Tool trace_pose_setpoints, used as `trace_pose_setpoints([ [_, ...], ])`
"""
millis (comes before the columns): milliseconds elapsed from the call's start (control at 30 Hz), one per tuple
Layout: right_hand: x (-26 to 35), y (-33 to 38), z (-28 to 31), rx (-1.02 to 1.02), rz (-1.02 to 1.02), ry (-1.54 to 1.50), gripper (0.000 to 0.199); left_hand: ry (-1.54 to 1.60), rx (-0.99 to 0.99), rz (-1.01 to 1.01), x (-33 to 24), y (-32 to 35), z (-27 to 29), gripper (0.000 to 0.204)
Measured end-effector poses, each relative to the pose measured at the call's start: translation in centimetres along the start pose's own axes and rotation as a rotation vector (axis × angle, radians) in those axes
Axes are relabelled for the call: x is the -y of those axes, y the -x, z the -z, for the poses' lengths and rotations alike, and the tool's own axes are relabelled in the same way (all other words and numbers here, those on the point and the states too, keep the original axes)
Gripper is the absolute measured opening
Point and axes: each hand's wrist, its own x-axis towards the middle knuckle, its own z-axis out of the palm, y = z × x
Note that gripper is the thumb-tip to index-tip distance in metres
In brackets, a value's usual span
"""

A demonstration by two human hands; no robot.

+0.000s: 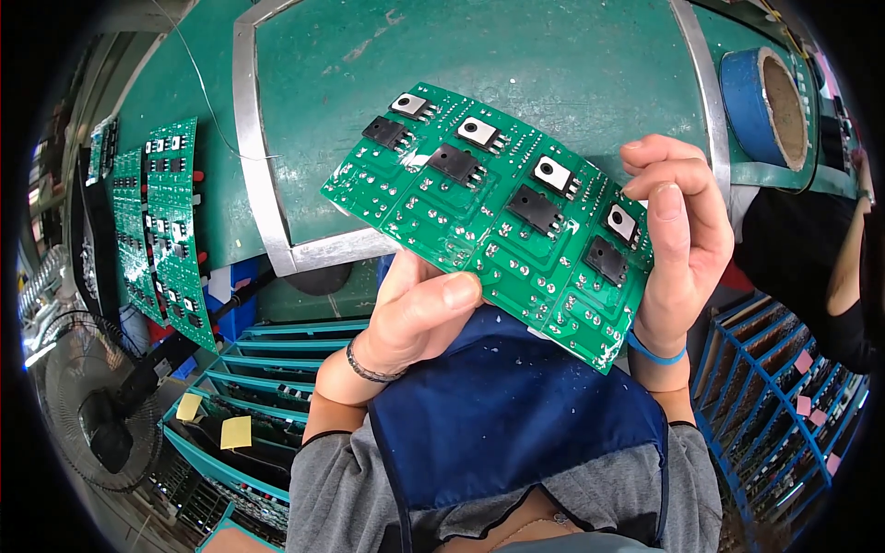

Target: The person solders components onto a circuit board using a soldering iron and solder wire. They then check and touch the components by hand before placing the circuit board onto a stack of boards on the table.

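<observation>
A green circuit board panel [493, 221] is tilted up in front of me, above my lap. Black and silver-faced three-legged transistors run across it in two rows, with shiny solder joints below them. My left hand [419, 304] grips its near left edge, thumb on the top face and the other fingers hidden underneath. At the right end, my right hand [682, 230] is closed around the edge with curled fingers; a fingertip rests by the upper corner.
A green worktop [479, 55] with a metal frame strip [263, 175] lies ahead. More populated boards [171, 230] stand at left, near a fan [101, 415]. A teal rack [277, 369] and a blue rack [765, 387] flank me. A blue tape roll [747, 101] and another person's arm [846, 258] are at right.
</observation>
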Motion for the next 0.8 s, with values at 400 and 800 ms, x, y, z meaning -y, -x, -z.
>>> trace_pose_setpoints([
  [400, 0.2, -0.1, -0.2, 0.013, -0.031, -0.077, 0.014, 0.047, 0.008, 0.048, -0.1, -0.4, 1.0, 0.071],
  [800, 0.0, -0.5, -0.3, 0.039, -0.029, -0.045, 0.011, 0.019, -0.008, -0.022, -0.1, -0.3, 1.7, 0.069],
])
